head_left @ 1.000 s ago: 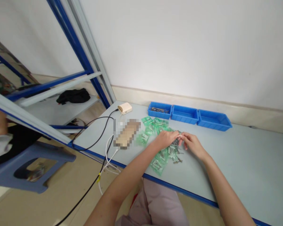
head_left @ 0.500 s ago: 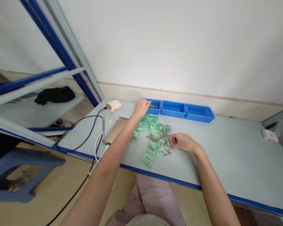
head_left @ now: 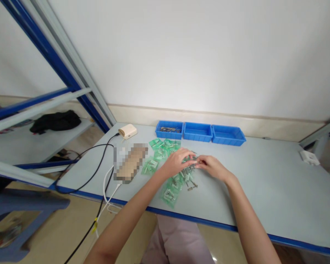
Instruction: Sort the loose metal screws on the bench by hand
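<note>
My left hand and my right hand meet over a heap of small metal screws in the middle of the pale table. Both hands have their fingers curled and pinched together at the pile, fingertips almost touching; what each pinch holds is too small to make out. Green plastic bags with more small parts lie around and under the hands, one nearer the front edge. Three blue bins stand at the back: the left bin holds metal screws, the middle bin and right bin look bare.
A cream-coloured box with a black cable sits at the table's back left. A blurred-out flat object lies beside white cables. A blue-framed rack with a black cloth stands left. A blue stool is lower left.
My left hand reached out to the left blue bin half a second ago and has come back to the screw pile beside my right hand. The camera view shifted slightly.
</note>
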Tool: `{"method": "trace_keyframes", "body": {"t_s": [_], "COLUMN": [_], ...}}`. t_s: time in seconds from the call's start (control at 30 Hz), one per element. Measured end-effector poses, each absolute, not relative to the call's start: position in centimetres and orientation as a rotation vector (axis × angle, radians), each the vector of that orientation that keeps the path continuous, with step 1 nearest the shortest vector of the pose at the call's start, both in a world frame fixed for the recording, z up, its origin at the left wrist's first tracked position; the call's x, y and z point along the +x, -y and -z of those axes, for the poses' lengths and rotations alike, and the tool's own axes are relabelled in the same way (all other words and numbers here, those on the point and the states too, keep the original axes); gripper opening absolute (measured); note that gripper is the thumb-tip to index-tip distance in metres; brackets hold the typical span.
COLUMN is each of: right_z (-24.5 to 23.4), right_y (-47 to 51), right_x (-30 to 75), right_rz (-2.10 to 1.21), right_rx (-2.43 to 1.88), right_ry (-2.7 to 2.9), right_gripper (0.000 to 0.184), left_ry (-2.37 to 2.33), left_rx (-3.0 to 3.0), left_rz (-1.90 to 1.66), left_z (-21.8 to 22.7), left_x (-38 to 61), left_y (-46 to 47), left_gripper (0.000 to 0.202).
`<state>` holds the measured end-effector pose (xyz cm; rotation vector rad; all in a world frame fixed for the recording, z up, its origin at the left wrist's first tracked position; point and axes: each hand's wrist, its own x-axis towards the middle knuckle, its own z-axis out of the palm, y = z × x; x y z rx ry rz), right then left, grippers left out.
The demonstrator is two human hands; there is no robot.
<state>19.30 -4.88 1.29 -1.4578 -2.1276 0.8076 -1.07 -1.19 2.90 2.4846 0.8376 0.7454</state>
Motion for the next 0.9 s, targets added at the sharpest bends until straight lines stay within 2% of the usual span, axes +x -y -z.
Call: {"method": "trace_keyframes", "body": {"t_s": [0.1,0.27,0.6,0.73,0.9], "right_z": [-1.3,-1.1,-1.1,-0.7,0.2], "right_y": [4.5,4.0,5.2,5.1,4.5], "right_x": [19.5,19.3,16.8,16.7,17.2], "right_rz": [-0.760,-0.657,-0.557,-0.681,-0.861], "right_rx": [-1.403,-1.468,-1.552,-1.535,-1.424], "right_ry": [1.950,1.784,1.880,1.865,1.818], "right_gripper": [0.025,0.029,0.033,0.045,0.050], "left_ry": [-0.754,-0.726,-1.015,-0.968,-0.945], "left_rx": [2.547,2.727,2.824,2.896,3.006], "left_rz": [-0.827,-0.924,-0.922,-0.938,-0.967], "left_z": [-2.4,-1.1,-0.1,-0.4,-0.3], "left_x": [-0.4,0.2,-0.5,-0.7,-0.7], "left_y": [1.2,-0.1,0.4,0.7,0.4], "left_gripper": [0.036,0.031,0.035,0.029,0.024]}}
